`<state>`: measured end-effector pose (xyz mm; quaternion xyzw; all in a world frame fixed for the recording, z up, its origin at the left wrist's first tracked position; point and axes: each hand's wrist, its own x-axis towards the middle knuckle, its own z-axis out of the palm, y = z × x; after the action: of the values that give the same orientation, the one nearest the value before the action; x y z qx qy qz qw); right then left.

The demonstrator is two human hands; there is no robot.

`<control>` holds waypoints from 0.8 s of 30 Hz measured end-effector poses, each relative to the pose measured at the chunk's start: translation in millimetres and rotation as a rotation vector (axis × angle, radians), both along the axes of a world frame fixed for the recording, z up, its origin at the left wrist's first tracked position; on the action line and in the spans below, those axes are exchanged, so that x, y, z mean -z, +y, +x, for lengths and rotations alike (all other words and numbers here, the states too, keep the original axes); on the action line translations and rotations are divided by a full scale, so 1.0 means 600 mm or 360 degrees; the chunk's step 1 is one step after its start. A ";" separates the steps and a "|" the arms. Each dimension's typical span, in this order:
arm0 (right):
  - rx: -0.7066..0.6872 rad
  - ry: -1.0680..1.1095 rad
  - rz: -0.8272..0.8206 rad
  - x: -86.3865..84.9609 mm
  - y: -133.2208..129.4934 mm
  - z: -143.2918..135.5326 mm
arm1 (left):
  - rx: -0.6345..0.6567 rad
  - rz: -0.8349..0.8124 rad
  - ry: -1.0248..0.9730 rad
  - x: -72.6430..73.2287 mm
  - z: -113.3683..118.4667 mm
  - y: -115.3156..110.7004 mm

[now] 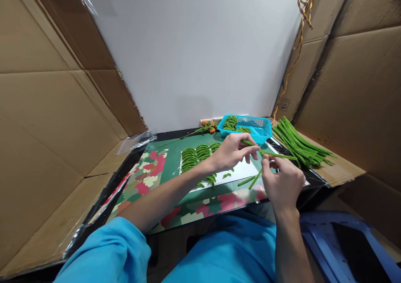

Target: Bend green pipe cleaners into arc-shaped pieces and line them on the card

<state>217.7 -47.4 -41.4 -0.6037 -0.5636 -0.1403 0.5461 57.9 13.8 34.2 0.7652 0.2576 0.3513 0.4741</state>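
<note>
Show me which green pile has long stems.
The bundle right of the blue basket; the basket's pieces and the rows on the white sheet are short, curved.

On the mat (175, 149) we see the paper (241, 174), curved pieces (189, 160) in rows on it, the basket (263, 128) behind, the bundle of stems (300, 145) at right.

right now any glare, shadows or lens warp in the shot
Head view: bright glints on the clear plastic bag; a faint, soft shadow low on the white wall; cardboard panels look stretched toward the frame edges; dim beneath the green mat.
</note>
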 end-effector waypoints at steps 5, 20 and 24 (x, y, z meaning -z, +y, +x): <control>-0.0279 0.0056 -0.0073 -0.011 -0.010 -0.004 | -0.0039 0.0151 0.0098 0.007 -0.002 -0.001; -0.0490 0.0076 0.0145 -0.012 -0.006 -0.004 | 0.0134 0.0197 0.0229 -0.014 -0.010 -0.005; -0.0502 0.0111 0.0149 -0.011 -0.006 -0.005 | 0.0111 0.0171 0.0229 -0.011 -0.010 -0.005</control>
<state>214.5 -51.1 -34.8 -0.4862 -0.6250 -0.0580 0.6080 51.8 11.0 40.9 0.8213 0.2451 0.2921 0.4244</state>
